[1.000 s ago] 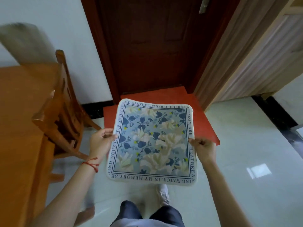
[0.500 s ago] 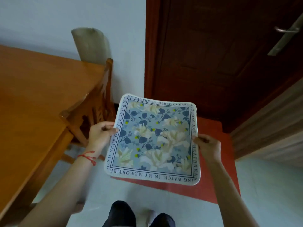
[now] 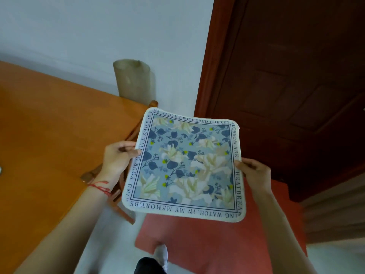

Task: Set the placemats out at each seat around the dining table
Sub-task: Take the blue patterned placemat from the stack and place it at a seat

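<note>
I hold a square placemat [image 3: 185,167] flat in front of me, blue with pale flowers and a white border of printed words. My left hand [image 3: 116,161] pinches its left edge; a red string circles that wrist. My right hand [image 3: 254,175] grips its right edge. The orange wooden dining table [image 3: 43,147] fills the left side, with its near corner just left of the mat. A wooden chair [image 3: 120,186] is tucked against the table's end, mostly hidden behind my left hand and the mat.
A rolled beige sheet [image 3: 134,82] leans against the white wall at the table's far corner. A dark red-brown door [image 3: 296,76] stands to the right, with a red floor mat [image 3: 217,240] in front of it. My shoe [image 3: 161,254] steps on pale floor tiles.
My view has swung left and upward: the table now fills more of the left side and the door has shifted right. Both hands keep the same hold on the placemat.
</note>
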`<state>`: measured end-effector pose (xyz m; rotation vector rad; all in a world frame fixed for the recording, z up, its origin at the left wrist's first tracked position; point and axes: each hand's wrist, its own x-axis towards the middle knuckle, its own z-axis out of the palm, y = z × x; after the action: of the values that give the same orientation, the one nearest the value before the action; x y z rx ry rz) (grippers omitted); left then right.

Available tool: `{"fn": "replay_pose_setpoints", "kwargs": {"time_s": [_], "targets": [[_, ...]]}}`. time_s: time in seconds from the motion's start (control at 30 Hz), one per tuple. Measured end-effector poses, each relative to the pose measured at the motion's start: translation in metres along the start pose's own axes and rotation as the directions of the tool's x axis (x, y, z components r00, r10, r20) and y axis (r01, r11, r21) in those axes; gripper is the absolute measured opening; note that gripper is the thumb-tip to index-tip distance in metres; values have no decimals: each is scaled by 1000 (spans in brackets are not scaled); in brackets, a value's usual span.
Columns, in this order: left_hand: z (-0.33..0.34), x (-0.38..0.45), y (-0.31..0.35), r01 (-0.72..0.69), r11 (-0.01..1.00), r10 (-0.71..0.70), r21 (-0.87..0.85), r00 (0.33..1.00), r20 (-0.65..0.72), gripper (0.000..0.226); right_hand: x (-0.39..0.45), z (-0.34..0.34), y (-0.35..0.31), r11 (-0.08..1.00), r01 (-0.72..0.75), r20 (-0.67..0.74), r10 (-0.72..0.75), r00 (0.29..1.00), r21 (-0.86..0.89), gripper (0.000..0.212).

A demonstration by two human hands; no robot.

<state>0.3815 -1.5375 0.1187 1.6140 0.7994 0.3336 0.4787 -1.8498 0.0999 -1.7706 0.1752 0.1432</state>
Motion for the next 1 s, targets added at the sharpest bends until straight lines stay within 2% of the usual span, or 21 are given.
{"fn": "replay_pose_setpoints", "kwargs": {"time_s": [0.3, 0.53, 0.63, 0.8, 1.0], "targets": [[-32, 89, 30, 5, 998, -9, -61, 998, -61, 16, 73, 86, -45, 999, 15, 60, -17, 998, 33, 8], [-58, 131, 24, 75, 991, -91, -112, 985, -143, 14, 127, 147, -61, 1000, 18, 183, -17, 983, -6, 12], [-63, 147, 22, 85, 987, -113, -137, 969, -219, 16, 155, 178, -69, 1000, 23, 245, -20, 969, -8, 13], [-71, 163, 19, 108, 976, -170, -188, 920, -354, 13, 204, 231, -90, 1000, 10, 410, -5, 912, -10, 8], [-78, 166, 15, 109, 954, -245, -278, 819, -519, 12, 238, 288, -121, 997, 69, 620, -39, 784, -24, 13]]}}
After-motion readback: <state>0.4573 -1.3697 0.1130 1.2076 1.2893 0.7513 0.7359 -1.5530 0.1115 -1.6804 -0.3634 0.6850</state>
